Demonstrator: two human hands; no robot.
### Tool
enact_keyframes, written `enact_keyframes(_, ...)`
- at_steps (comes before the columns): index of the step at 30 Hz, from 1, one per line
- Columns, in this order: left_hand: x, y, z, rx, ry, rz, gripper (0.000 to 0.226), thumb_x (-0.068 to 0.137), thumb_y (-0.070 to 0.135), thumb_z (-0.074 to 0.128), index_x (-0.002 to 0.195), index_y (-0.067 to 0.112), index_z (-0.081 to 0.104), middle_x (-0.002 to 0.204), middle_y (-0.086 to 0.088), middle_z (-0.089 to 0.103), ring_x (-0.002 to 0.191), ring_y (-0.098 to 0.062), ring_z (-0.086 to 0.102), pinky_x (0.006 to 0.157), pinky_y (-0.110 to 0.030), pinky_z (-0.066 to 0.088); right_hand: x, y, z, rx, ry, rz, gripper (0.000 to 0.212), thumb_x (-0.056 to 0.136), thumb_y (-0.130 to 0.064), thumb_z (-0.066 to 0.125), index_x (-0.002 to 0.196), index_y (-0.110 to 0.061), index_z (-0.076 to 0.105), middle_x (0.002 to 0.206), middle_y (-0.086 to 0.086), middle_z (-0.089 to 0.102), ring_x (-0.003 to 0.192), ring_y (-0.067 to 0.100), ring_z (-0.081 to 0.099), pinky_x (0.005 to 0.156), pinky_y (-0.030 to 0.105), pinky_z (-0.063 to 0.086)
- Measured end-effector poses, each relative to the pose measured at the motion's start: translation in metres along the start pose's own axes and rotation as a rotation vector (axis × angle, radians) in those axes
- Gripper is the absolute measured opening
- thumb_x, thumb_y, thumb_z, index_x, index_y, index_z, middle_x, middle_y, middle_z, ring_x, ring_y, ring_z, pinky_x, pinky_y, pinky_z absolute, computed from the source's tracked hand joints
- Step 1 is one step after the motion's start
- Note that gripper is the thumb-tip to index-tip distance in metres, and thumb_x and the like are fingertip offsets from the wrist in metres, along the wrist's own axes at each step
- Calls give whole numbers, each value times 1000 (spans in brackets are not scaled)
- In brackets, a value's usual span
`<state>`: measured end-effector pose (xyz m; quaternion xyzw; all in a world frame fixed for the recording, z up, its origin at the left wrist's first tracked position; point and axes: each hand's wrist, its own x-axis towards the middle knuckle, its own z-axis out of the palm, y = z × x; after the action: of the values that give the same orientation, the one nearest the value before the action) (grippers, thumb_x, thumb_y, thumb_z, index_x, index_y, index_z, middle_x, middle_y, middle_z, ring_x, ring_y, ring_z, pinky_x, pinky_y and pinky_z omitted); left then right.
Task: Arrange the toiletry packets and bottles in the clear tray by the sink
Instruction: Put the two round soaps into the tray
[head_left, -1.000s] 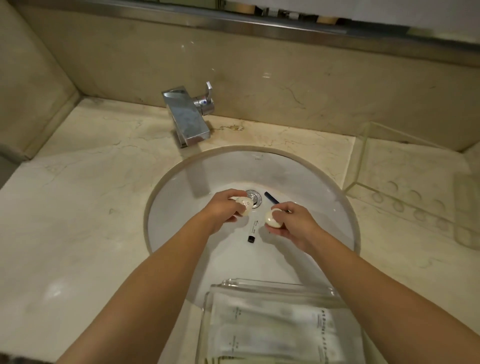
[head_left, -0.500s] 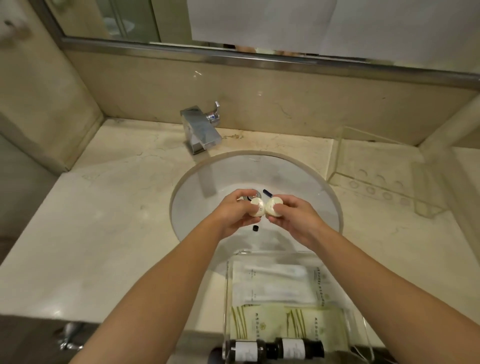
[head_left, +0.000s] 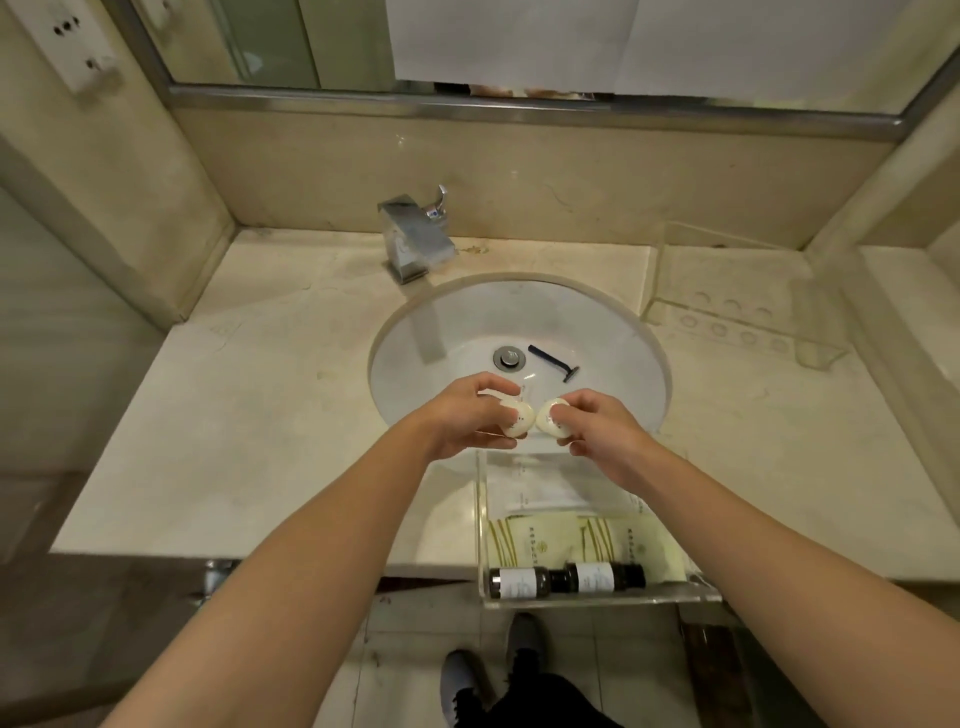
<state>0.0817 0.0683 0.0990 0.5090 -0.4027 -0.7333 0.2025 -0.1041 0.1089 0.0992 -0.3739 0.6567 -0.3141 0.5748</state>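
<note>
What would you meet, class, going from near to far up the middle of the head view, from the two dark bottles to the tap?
dark bottles → green packets → white packets → drain → tap

Both forearms are bare to the elbow, no sleeves, watch or rings showing on the left hand (head_left: 467, 422) or right hand (head_left: 597, 431). Below the worktop (head_left: 249, 415) edge: dark shorts (head_left: 540, 701) and grey lace-up sneakers (head_left: 460, 680).

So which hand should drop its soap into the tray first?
Probably the right hand: it hangs just over the tray rim with its soap. The left hand sits off the tray's left edge.
</note>
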Motion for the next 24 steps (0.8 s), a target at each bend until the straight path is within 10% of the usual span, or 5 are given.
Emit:
enact_keyframes(8,-16,-13,17,299,-121,-50,26,82,-10,66,103,5,63,90,-15,63,62,-18,67,74,-34,62,-37,21,-13,-142,24,-19,14,87,-10,60,98,-15,66,81,7,61,57,14,47,50,22,38)
enact_keyframes(24,-32,-38,32,908,-134,-18,22,78,-3,73,96,9,67,85,-4,61,78,-24,65,73,-28,59,-64,40,-6,-470,-170,-57,11,82,-8,69,92,-9,65,71,1,62,55,10,56,52,19,46)
